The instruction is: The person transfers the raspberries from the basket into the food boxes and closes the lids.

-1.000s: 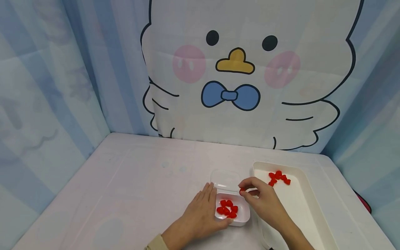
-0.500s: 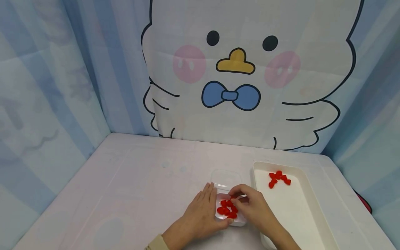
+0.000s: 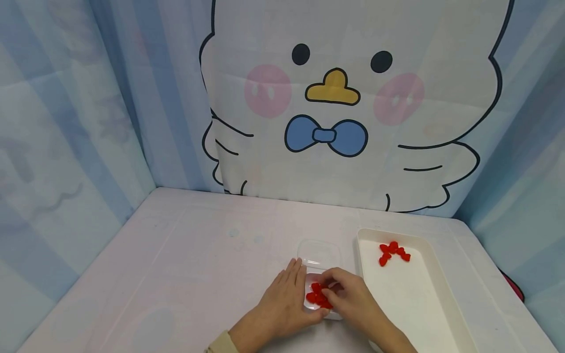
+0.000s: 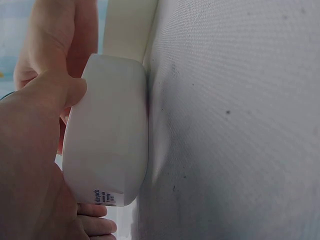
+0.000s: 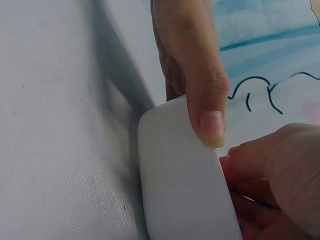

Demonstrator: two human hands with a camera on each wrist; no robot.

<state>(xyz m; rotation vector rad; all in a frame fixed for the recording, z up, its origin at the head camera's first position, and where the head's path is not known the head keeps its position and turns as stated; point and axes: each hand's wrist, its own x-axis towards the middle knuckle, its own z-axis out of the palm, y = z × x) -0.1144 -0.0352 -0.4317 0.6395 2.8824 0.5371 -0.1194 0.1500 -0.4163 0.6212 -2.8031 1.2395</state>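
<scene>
Fingers straight and close together, the left hand (image 3: 282,303) braces the box (image 4: 107,130), presumably against sliding; above it, the right hand (image 3: 353,297) reaches among red bits (image 3: 311,297) (pinching 1? can't tell).

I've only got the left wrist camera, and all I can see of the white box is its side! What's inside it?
Observer: Small red pieces lie in the white box.
Operator: Ooh! Are there any more?
Observer: Yes, a little cluster of them sits near the far end of the white tray.
Operator: What's the right hand up to? My picture doesn't show!
Observer: Its fingers reach into the box, right at the pieces, but I can't tell whether they hold one.
</scene>
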